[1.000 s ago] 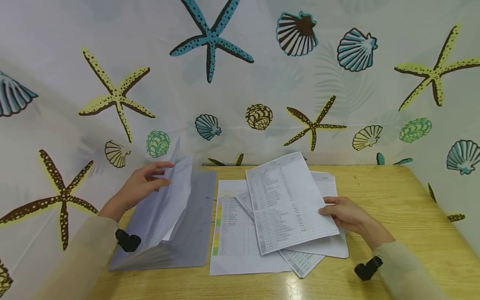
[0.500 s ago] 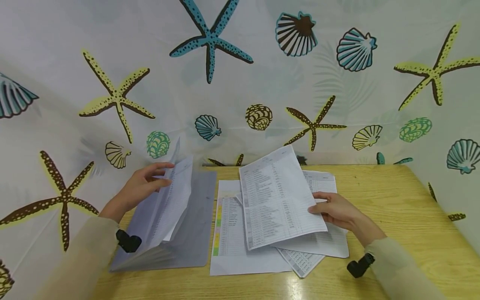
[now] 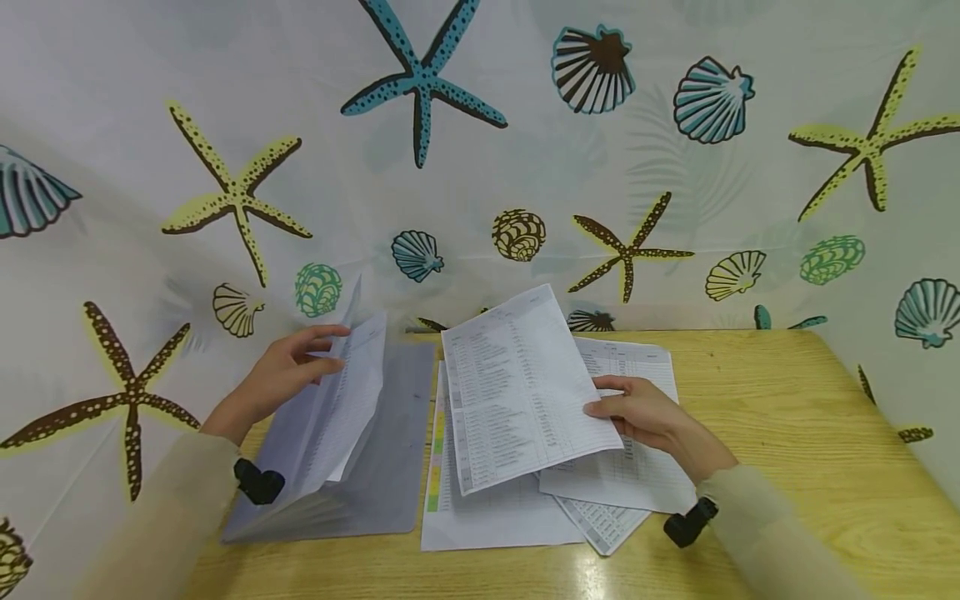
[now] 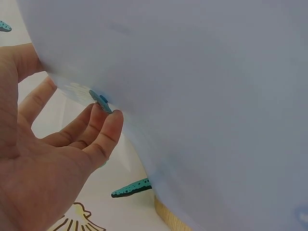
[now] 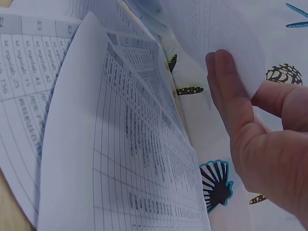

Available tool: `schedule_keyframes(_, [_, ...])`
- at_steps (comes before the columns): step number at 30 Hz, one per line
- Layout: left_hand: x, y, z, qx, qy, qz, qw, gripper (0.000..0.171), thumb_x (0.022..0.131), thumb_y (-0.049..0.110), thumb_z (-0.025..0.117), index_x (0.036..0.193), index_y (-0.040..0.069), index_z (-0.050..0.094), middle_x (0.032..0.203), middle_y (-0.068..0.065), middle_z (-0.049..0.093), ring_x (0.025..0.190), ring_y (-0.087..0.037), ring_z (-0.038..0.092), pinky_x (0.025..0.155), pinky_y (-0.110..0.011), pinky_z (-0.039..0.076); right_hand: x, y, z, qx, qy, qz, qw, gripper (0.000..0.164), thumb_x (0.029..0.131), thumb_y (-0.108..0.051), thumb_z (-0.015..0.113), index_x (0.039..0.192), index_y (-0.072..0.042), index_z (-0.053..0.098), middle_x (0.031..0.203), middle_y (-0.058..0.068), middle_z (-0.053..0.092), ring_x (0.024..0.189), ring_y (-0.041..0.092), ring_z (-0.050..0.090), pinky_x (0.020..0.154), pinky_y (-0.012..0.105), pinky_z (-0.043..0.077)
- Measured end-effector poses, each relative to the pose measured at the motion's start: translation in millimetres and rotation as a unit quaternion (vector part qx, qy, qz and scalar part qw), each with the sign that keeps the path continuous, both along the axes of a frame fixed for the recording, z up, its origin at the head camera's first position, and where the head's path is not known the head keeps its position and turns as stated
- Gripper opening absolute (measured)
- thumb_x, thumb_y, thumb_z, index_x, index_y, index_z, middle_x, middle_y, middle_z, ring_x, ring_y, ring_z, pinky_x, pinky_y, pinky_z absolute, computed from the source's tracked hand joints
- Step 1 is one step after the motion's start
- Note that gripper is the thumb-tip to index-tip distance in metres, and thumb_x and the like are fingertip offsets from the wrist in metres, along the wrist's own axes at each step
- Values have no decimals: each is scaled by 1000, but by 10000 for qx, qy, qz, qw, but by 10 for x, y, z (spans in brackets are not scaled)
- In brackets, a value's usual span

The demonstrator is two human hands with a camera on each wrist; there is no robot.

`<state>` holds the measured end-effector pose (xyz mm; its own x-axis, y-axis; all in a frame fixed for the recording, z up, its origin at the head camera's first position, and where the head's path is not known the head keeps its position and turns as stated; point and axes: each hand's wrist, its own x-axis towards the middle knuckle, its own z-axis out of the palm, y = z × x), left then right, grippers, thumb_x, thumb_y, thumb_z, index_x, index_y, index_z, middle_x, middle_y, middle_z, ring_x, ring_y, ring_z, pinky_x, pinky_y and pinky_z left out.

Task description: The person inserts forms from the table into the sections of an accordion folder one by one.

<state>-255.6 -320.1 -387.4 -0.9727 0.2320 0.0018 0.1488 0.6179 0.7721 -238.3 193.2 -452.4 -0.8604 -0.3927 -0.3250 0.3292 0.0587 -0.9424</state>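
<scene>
On the left of the table lies a bluish translucent plastic folder (image 3: 397, 433), opened, with its inner leaves raised. My left hand (image 3: 288, 367) pinches the upper edge of the raised folder leaf; in the left wrist view this leaf (image 4: 192, 96) fills most of the picture. A white printed sheet (image 3: 367, 367) shows within the raised leaves. My right hand (image 3: 641, 414) pinches another printed sheet (image 3: 517, 392) by its right edge, thumb in front, fingers behind. That sheet is tilted above the loose papers, its left edge near the folder. The right wrist view shows the hand (image 5: 260, 130) at the sheet's edge.
Several printed sheets overlap at the table's middle: one with a coloured side strip (image 3: 495, 529), one on the right (image 3: 648, 475), and one askew (image 3: 607, 525). A curtain (image 3: 465, 183) with starfish and shells hangs behind the wooden table (image 3: 772, 417).
My right hand has carried the printed sheet leftward and slightly up toward the folder, uncovering more of the right-hand paper. My left hand and the folder have stayed in place.
</scene>
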Motion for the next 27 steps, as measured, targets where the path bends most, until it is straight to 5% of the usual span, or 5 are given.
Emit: schedule_keyframes(27, [16,-3,1,-61,142,38,9999,56,104,24,66,155,10,49,158,-28,45,131,-45,58,83,-24,54,-57,-500,96,-367,-51,243,9990,62,98,2,66,154,7,41,120,12,73,97,17,76,81,29,62])
